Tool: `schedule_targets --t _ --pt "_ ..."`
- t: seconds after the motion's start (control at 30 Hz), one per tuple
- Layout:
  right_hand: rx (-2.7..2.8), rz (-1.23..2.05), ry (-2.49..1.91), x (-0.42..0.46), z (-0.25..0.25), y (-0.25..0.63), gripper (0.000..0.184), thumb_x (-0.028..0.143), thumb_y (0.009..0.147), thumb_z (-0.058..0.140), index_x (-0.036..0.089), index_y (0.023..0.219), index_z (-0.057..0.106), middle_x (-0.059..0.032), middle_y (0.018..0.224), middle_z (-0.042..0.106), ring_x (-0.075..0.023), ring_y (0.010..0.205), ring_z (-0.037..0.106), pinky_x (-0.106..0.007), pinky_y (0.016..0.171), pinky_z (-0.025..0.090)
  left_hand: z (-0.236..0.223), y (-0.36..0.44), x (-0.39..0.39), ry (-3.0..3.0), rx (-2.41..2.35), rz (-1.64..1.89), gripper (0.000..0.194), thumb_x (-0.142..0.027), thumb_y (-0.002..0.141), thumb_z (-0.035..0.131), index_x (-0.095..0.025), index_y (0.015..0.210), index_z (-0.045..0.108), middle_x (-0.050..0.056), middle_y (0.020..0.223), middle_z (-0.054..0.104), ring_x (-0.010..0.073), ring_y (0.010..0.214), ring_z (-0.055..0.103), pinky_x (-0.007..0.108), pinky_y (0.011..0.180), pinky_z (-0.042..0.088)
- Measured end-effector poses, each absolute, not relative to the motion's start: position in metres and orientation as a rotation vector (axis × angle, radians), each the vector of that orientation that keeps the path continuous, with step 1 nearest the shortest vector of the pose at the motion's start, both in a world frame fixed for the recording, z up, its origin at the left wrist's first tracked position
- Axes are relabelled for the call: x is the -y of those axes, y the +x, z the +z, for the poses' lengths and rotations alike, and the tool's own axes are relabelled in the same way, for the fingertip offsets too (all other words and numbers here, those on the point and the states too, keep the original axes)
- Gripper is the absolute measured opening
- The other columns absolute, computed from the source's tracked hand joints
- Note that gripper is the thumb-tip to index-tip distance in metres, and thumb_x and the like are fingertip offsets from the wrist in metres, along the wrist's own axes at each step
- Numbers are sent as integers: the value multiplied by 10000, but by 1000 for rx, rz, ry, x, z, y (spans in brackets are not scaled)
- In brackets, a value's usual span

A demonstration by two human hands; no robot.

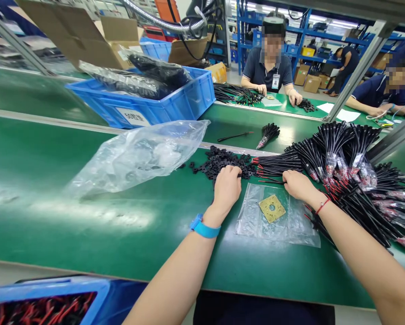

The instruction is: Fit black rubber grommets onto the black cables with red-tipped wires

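Note:
My left hand (226, 186) rests knuckles-up at the near edge of a pile of small black rubber parts (219, 161), its fingers curled down into them; what they pinch is hidden. My right hand (297, 184) reaches into a bundle of black cables with red wire ends (276, 164), fingers closed on the cable ends. Between the hands lies a clear plastic sheet (276, 225) with a small yellow square plate (272, 208) on it. A blue band circles my left wrist, a red string my right.
A crumpled clear plastic bag (137, 155) lies to the left on the green belt. Many bundled black cables (358, 180) are heaped at the right. A blue crate (175, 106) stands behind. Two people work across the line. Another blue bin (46, 298) sits at the near left edge.

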State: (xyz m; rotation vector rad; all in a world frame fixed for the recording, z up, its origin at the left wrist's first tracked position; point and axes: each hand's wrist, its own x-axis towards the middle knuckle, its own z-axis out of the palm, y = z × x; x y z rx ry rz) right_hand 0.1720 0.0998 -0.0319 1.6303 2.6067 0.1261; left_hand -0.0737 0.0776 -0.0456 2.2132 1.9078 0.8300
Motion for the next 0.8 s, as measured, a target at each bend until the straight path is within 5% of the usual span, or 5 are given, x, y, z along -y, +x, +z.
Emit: schedule_targets --t 0.2,0.47,0.63,0.8 --pt "-2736 95 1703 -79 -9 179 294 112 843 411 154 1096 553 -87 1016 569 -189 932 553 -273 852 414 -48 -62 -71 2192 -1679 773 265 -54 750 500 -186 973 557 31 877 536 181 820 565 297 746 479" --pt "-2931 -155 1915 -17 24 193 533 125 839 342 152 1370 386 -71 962 590 -198 866 583 -330 811 473 -45 -52 -55 2318 -1510 483 251 -88 822 445 -179 995 602 60 945 538 192 823 577 308 759 472" --pt "-2798 -422 1750 8 -13 190 390 193 936 314 200 1255 540 -68 1000 606 -176 875 606 -299 793 495 -41 -48 -51 2415 -1510 323 255 -79 847 400 -164 925 628 74 858 543 218 777 569 336 727 466" --pt "-2678 -196 1679 15 -33 179 381 113 901 369 203 1213 569 -68 963 620 -178 804 614 -275 705 491 -37 -49 -54 2376 -1582 319 175 -102 832 456 -157 919 597 71 885 553 218 795 575 340 734 475"
